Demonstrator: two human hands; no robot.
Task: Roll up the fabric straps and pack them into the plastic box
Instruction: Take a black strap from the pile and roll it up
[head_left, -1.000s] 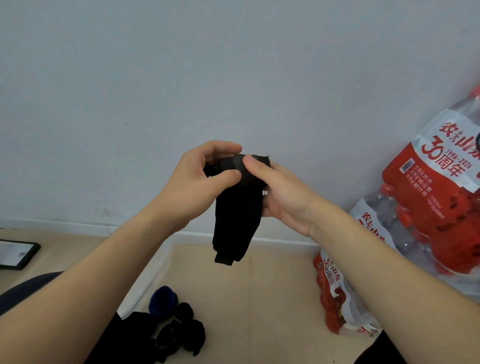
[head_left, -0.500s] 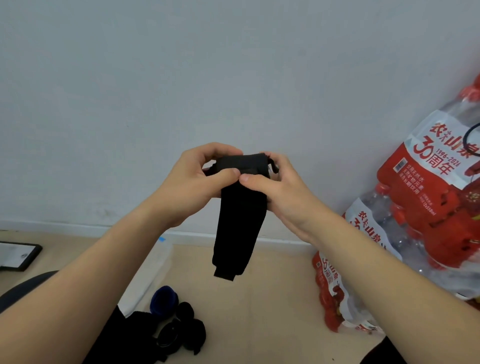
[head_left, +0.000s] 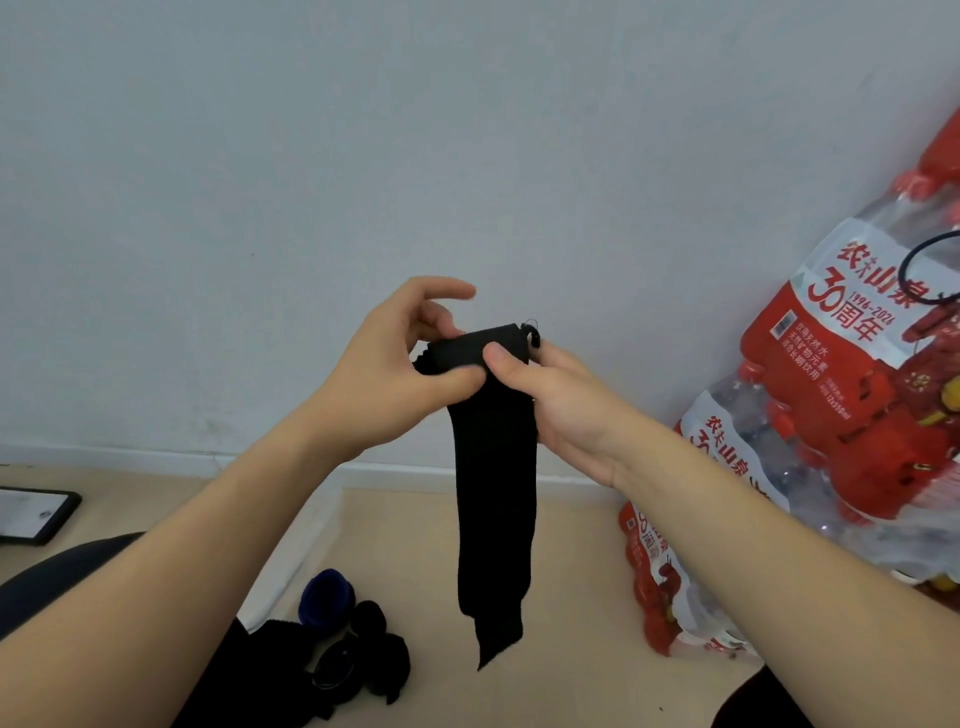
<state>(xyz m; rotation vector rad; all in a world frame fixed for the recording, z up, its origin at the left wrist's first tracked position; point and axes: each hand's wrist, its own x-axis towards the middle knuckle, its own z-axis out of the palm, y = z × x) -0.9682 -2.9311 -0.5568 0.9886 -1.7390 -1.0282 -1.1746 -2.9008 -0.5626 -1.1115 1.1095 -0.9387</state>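
Pale wall (head_left: 467, 156) and beige floor (head_left: 571, 597) sit behind; rolled straps (head_left: 363, 649) lie low on the floor. Left hand (head_left: 384, 384) and right hand (head_left: 566, 410) meet in mid-air, thumbs pinching the black strap (head_left: 493, 519) at its rolled top. If either thumb slackens, the coil would probably spring open. It looks wide, matte and limp, its tail hanging straight, threads fraying at the top corner.

Pale wall (head_left: 467, 156), white baseboard (head_left: 104, 457), beige floor (head_left: 571, 597).
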